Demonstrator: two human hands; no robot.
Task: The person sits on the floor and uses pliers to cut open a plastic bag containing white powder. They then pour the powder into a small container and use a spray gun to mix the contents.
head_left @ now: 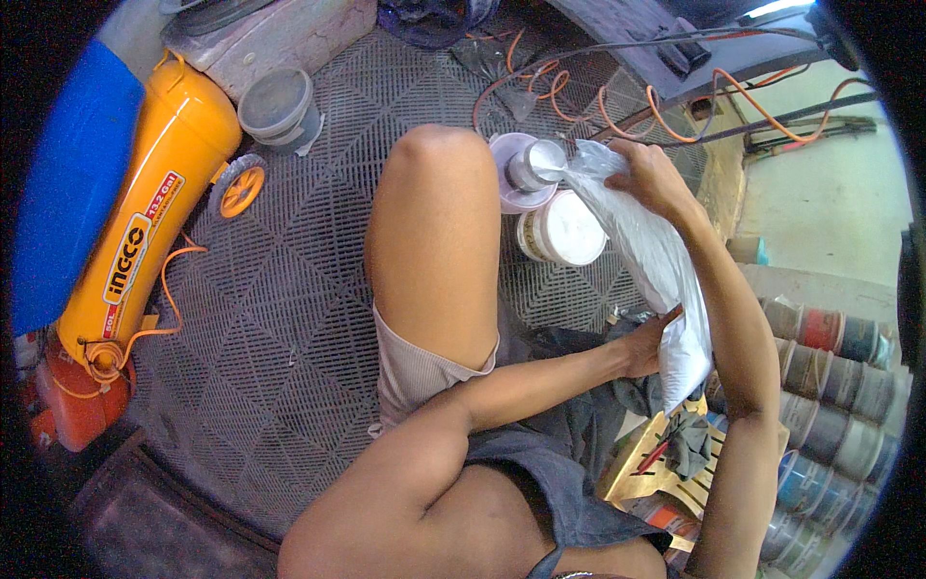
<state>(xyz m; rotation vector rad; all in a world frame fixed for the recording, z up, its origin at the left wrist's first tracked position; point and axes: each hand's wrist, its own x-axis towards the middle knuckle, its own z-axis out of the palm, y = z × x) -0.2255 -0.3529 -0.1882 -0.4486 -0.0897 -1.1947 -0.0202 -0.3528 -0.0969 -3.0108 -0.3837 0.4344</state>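
Note:
A long translucent plastic bag [641, 236] with white contents, looking like powder, is tilted between my two hands. My right hand [648, 176] is closed on it near its mouth end. Lower down, my left hand [656, 349] grips the fuller bottom end; part of that hand is behind the bag. The mouth end reaches the rim of a small grey cup [529, 172] with white matter at its top. That cup is in or over a pale purple basin [511, 198]; which of the two I cannot tell. Beside them stands a white tub [569, 232] with a white top.
A yellow air tank [159, 193] with a wheel stands at left beside a blue drum [68, 183]. A lidded grey bucket [280, 106] sits at the back. Orange coiled hose [666, 121] crosses the upper right. Stacked cans [820, 425] and a yellow plastic stool [637, 473] are at right.

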